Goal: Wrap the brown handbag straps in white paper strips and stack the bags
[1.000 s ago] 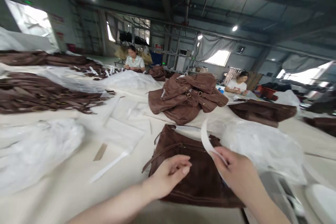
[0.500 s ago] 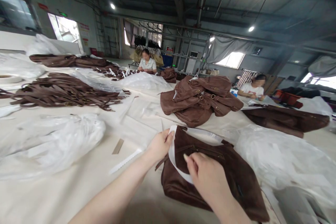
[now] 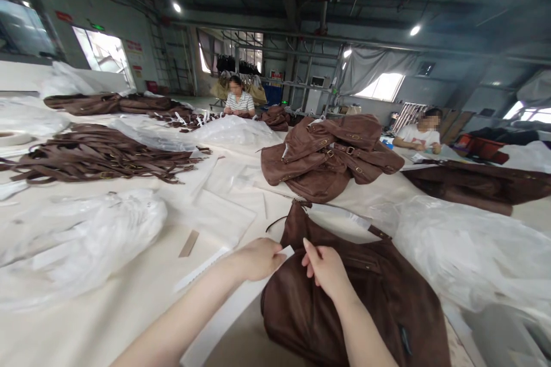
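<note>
A brown suede bag (image 3: 365, 298) lies on the cream table (image 3: 107, 321) right in front of me. My left hand (image 3: 256, 258) pinches a white strip (image 3: 287, 250) at the bag's left edge. Just to its right, my right hand (image 3: 325, 268) rests on the bag with thumb and forefinger pinched near the same strip. Most of the strip is hidden between the two hands. A thin dark strap (image 3: 275, 222) curls out from the bag's top corner.
A heap of brown bags (image 3: 327, 155) sits behind. Brown straps (image 3: 94, 157) lie at the left, with clear plastic bags (image 3: 81, 235) near and at the right (image 3: 469, 252). A cardboard slip (image 3: 189, 243) and a white strip (image 3: 202, 268) lie loose. Two people sit at the far side.
The white strip was looped over the bag between my hands; now the hands have come together low on the bag and only a short bit shows. The bag lies flatter.
</note>
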Demonstrator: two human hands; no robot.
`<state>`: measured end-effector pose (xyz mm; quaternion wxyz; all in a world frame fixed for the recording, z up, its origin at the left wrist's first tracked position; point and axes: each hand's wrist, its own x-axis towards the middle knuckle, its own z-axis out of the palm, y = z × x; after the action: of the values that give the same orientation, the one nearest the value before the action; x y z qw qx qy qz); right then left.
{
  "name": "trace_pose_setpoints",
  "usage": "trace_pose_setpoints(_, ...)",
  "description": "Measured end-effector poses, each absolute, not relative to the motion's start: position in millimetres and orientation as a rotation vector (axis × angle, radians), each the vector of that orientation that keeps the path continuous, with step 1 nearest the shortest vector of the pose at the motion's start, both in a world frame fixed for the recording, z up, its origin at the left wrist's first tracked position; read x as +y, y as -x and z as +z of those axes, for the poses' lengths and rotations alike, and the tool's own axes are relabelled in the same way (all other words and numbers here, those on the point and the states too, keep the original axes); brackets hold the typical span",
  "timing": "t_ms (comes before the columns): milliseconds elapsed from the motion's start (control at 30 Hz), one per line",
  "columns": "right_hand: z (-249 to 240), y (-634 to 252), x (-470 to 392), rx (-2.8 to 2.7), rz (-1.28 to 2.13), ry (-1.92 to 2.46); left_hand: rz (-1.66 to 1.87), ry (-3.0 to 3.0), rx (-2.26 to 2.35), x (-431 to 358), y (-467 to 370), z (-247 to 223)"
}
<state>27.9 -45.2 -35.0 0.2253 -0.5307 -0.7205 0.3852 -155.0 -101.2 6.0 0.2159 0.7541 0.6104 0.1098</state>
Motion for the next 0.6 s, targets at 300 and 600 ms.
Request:
trace_pose_setpoints(300,-15.7,-35.8,-62.1,-1.122,2.144,0.796,0.507,-1.923,0.965,-126.6,135.9,43.5)
trace_pose_setpoints(600,-14.4,-45.0,-62.8,-1.830,1.753,1.048,0.796,-1.783,1.366,-99.8,168.0,27.0)
